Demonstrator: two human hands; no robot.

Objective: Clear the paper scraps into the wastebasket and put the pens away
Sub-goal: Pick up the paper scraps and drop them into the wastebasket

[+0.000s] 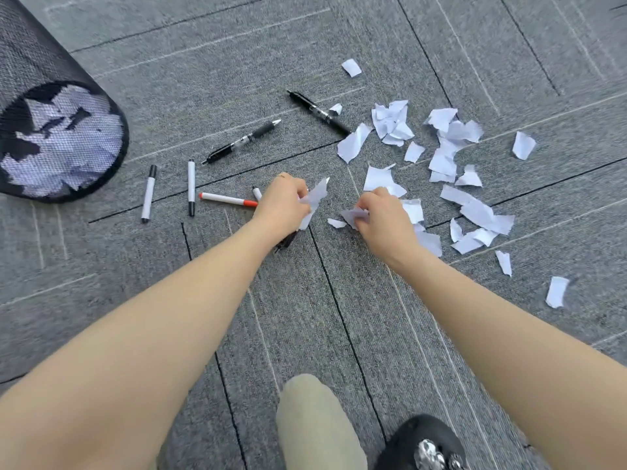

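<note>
Crouched on grey carpet, a person gathers torn paper: the left hand (283,201) clutches a scrap (315,201), the right hand (380,215) pinches another (354,217). The main litter of paper scraps (444,154) lies beyond the right hand — the mesh wastebasket (20,62) sits at the far-left carpet edge, nearer the left. Something dark under the left wrist cannot be identified; pens (241,141) lie between.

Wastebasket (51,137) cut off by left edge, mouth out of view. Left hand (283,205) hides most of one marker (257,192) and a dark object (286,239) beneath the wrist, kind unclear.
</note>
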